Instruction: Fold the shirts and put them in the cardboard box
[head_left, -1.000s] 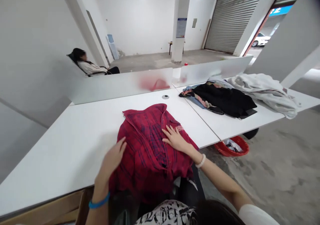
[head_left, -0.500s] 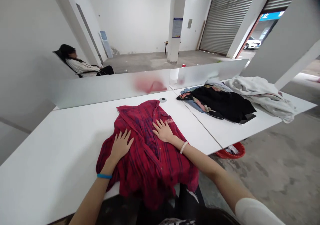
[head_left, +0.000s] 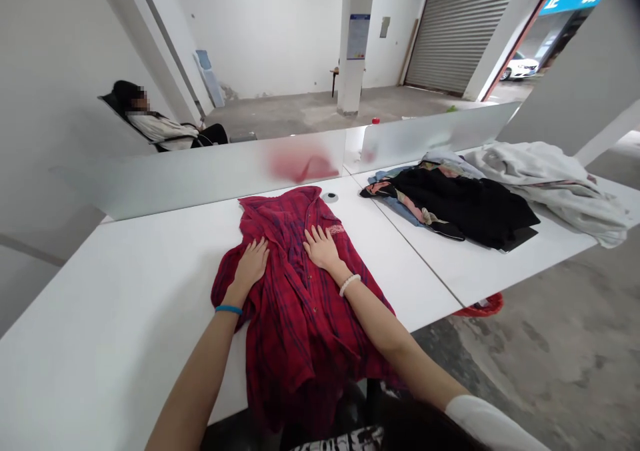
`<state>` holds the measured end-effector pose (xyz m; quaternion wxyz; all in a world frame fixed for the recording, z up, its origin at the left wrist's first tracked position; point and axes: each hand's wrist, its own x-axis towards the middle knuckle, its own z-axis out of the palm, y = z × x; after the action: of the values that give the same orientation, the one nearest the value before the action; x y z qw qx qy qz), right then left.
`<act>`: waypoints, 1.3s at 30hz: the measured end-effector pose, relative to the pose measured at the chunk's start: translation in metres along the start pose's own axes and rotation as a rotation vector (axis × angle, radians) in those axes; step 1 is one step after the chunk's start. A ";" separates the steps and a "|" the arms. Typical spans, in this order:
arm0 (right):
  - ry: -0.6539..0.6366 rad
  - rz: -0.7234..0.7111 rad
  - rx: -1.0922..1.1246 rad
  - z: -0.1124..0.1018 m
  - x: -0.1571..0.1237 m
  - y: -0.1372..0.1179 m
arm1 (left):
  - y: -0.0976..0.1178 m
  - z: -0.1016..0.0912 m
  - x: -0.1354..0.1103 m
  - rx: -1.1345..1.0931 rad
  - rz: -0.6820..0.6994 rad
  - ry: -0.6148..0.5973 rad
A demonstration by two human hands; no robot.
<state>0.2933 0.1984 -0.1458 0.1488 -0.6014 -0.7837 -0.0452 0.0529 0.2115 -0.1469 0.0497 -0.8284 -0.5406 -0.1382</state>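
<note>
A red plaid shirt [head_left: 295, 304] lies spread on the white table [head_left: 110, 317], collar toward the far divider, its lower part hanging over the near edge. My left hand [head_left: 251, 267] rests flat on the shirt's left side, fingers stretched out. My right hand [head_left: 321, 247] lies flat on the shirt's chest, just right of the button line, fingers spread. A blue band circles my left wrist and a white bead bracelet my right. Neither hand holds anything.
A frosted divider [head_left: 200, 174] runs along the table's far edge. On the adjoining table to the right lie a pile of dark clothes [head_left: 460, 201] and a pale garment [head_left: 545, 177]. A red basket [head_left: 480, 304] sits on the floor below. A person reclines in a chair [head_left: 150, 124] at far left.
Both hands have slid farther up the shirt toward its collar. The shirt has been shifted up the table and lies flatter.
</note>
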 end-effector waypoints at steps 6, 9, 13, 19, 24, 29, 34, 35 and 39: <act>0.005 -0.005 0.026 -0.004 0.000 0.002 | 0.018 -0.026 -0.011 -0.063 -0.094 0.146; 0.000 0.001 0.044 -0.003 -0.001 0.003 | 0.040 -0.044 -0.055 -0.023 -0.136 0.191; 0.016 0.007 0.063 -0.004 -0.001 0.004 | 0.058 -0.058 -0.137 -0.006 -0.316 0.047; 0.012 0.016 0.069 -0.004 -0.002 0.005 | 0.020 -0.085 -0.216 0.009 -0.717 -0.077; 0.026 0.026 0.115 -0.003 -0.001 0.008 | -0.016 -0.106 -0.238 0.019 -1.002 0.010; 0.163 -0.111 0.266 -0.026 -0.006 -0.003 | 0.000 -0.097 -0.232 -0.516 -0.843 0.248; 0.024 -0.579 0.382 -0.042 -0.023 -0.036 | 0.032 -0.100 -0.207 -0.818 -0.617 0.160; -0.037 -0.638 0.378 -0.041 -0.026 -0.042 | 0.034 -0.104 -0.202 -0.797 -0.566 0.128; -0.185 -0.705 0.335 -0.033 -0.027 -0.049 | 0.027 -0.137 -0.192 -0.496 -0.506 0.115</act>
<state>0.2588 0.1516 -0.1171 0.1490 -0.2646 -0.9486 0.0894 -0.0191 -0.0010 -0.0680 -0.1582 -0.6461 -0.6748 -0.3197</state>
